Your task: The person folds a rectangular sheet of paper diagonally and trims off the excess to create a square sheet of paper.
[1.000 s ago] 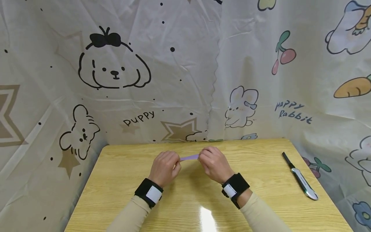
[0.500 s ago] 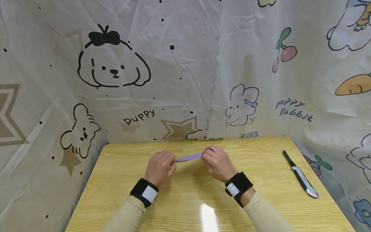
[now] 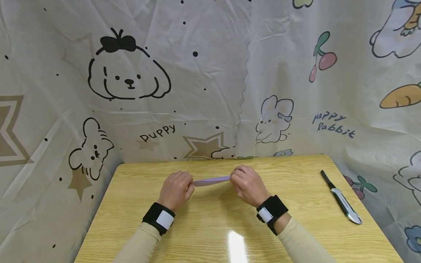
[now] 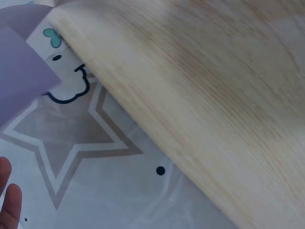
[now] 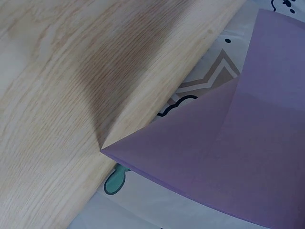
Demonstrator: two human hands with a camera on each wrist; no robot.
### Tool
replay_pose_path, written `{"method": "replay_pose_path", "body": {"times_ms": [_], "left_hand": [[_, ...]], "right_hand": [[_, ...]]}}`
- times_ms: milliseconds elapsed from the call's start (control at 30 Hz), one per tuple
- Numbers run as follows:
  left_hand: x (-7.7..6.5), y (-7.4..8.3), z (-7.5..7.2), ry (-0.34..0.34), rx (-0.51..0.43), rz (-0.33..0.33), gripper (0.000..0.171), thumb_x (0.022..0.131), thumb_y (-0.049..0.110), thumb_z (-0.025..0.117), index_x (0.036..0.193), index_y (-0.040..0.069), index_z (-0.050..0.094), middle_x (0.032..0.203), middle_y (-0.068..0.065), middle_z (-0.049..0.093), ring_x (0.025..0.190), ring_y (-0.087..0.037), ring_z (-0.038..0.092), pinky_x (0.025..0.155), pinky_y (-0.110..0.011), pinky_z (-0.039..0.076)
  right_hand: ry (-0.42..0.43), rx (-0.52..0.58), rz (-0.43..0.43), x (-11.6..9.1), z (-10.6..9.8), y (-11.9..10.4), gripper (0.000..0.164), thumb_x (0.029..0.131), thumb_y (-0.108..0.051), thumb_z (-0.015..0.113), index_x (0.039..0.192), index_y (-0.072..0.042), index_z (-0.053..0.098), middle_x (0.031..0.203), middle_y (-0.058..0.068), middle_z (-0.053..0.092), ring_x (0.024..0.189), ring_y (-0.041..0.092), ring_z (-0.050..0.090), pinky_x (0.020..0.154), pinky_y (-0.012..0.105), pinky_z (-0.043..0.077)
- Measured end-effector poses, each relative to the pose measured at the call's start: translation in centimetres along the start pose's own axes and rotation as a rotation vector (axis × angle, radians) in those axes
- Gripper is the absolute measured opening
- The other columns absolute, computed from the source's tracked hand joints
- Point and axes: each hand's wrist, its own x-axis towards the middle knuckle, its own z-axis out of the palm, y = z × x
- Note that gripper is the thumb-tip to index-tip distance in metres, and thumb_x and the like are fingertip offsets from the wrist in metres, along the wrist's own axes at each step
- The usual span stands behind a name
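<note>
A folded sheet of purple paper (image 3: 211, 181) is stretched between the two hands over the table, seen nearly edge-on from the head. My left hand (image 3: 175, 190) pinches its left end, and my right hand (image 3: 249, 185) grips the right end with curled fingers. In the right wrist view the paper (image 5: 271, 129) shows a pointed corner and slanting folded layers. Part of the same paper (image 4: 21, 78) enters the left wrist view at the upper left, with two fingertips (image 4: 10, 207) below it. The hands cover both ends of the paper in the head view.
A utility knife (image 3: 343, 204) with a dark blade lies near the right edge of the wooden table (image 3: 131, 219). A printed cloth curtain (image 3: 210, 73) hangs behind the table and along both sides.
The hands have moved apart, the left hand shifting left and the right slightly right. More of the purple paper shows between them. The knife stays where it was on the table.
</note>
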Motion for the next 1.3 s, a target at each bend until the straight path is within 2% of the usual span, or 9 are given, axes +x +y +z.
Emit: {"method": "replay_pose_path", "body": {"times_ms": [300, 533, 767, 833, 900, 1000, 1100, 1200, 1300], "left_hand": [[-0.6, -0.7, -0.1, 0.032, 0.006, -0.024, 0.01, 0.075, 0.007, 0.054, 0.07, 0.014, 0.05, 0.065, 0.005, 0.046, 0.057, -0.011, 0.042, 0.054, -0.028, 0.036], [0.0, 0.2, 0.2, -0.003, -0.024, 0.018, 0.005, 0.079, 0.011, 0.055, 0.075, 0.013, 0.053, 0.068, 0.004, 0.049, 0.06, -0.01, 0.045, 0.058, -0.029, 0.041], [-0.2, 0.6, 1.2, 0.051, -0.071, 0.028, 0.005, 0.077, 0.01, 0.061, 0.077, 0.013, 0.056, 0.07, 0.004, 0.054, 0.061, -0.01, 0.049, 0.056, -0.028, 0.042], [-0.3, 1.0, 1.4, 0.056, -0.11, -0.002, 0.007, 0.077, 0.012, 0.062, 0.082, 0.012, 0.058, 0.074, 0.002, 0.056, 0.066, -0.012, 0.053, 0.059, -0.029, 0.045], [-0.3, 1.5, 1.8, 0.035, -0.158, -0.067, 0.017, 0.078, 0.017, 0.064, 0.093, 0.01, 0.059, 0.083, 0.0, 0.058, 0.075, -0.013, 0.056, 0.065, -0.029, 0.047], [-0.4, 2.3, 2.3, -0.049, -0.22, -0.196, 0.042, 0.08, 0.029, 0.063, 0.114, 0.007, 0.053, 0.099, -0.003, 0.057, 0.09, -0.016, 0.055, 0.074, -0.031, 0.047], [-0.7, 3.0, 3.0, -0.155, -0.292, -0.311, 0.059, 0.08, 0.036, 0.062, 0.127, 0.007, 0.042, 0.109, -0.004, 0.054, 0.097, -0.017, 0.054, 0.078, -0.033, 0.045], [-1.3, 3.5, 3.6, -0.236, -0.391, -0.387, 0.062, 0.081, 0.033, 0.063, 0.131, 0.009, 0.037, 0.102, -0.001, 0.058, 0.092, -0.016, 0.056, 0.077, -0.033, 0.046], [-1.8, 3.8, 4.3, -0.296, -0.486, -0.431, 0.059, 0.081, 0.025, 0.064, 0.131, 0.013, 0.036, 0.088, 0.004, 0.058, 0.078, -0.011, 0.057, 0.069, -0.027, 0.046]], "right_hand": [[0.019, 0.017, 0.068, -0.5, -0.6, 0.8, 0.014, 0.081, -0.004, 0.05, 0.073, -0.012, 0.059, 0.08, 0.0, 0.061, 0.085, 0.019, 0.055, 0.076, 0.032, 0.045], [0.012, 0.029, 0.098, -0.5, -0.9, 1.0, 0.009, 0.082, -0.007, 0.054, 0.077, -0.012, 0.059, 0.082, -0.002, 0.059, 0.082, 0.015, 0.054, 0.072, 0.03, 0.044], [0.07, 0.07, 0.247, -0.4, -1.4, 0.6, 0.003, 0.084, -0.01, 0.059, 0.087, -0.01, 0.059, 0.078, -0.001, 0.057, 0.069, 0.013, 0.053, 0.062, 0.029, 0.044], [0.112, 0.126, 0.328, -0.4, -1.5, 0.5, 0.004, 0.085, -0.01, 0.059, 0.089, -0.009, 0.059, 0.078, 0.0, 0.057, 0.066, 0.011, 0.052, 0.058, 0.028, 0.043], [0.16, 0.223, 0.426, -0.3, -1.6, 0.4, 0.004, 0.087, -0.01, 0.056, 0.091, -0.008, 0.057, 0.077, 0.0, 0.057, 0.063, 0.009, 0.049, 0.054, 0.025, 0.042], [0.223, 0.414, 0.579, -0.1, -1.8, 0.3, 0.006, 0.09, -0.011, 0.052, 0.094, -0.008, 0.055, 0.073, 0.002, 0.053, 0.059, 0.008, 0.045, 0.049, 0.022, 0.038], [0.227, 0.572, 0.717, 0.6, -2.7, -0.5, 0.008, 0.09, -0.009, 0.05, 0.094, -0.003, 0.053, 0.066, 0.008, 0.049, 0.054, 0.01, 0.04, 0.045, 0.022, 0.033], [0.214, 0.665, 0.831, 1.1, -3.3, -1.2, 0.009, 0.089, -0.005, 0.05, 0.092, 0.003, 0.053, 0.062, 0.013, 0.046, 0.052, 0.01, 0.037, 0.044, 0.023, 0.032], [0.216, 0.706, 0.924, 1.0, -3.2, -1.4, 0.009, 0.089, -0.004, 0.051, 0.09, 0.004, 0.054, 0.06, 0.013, 0.044, 0.051, 0.009, 0.038, 0.044, 0.023, 0.032]]}}
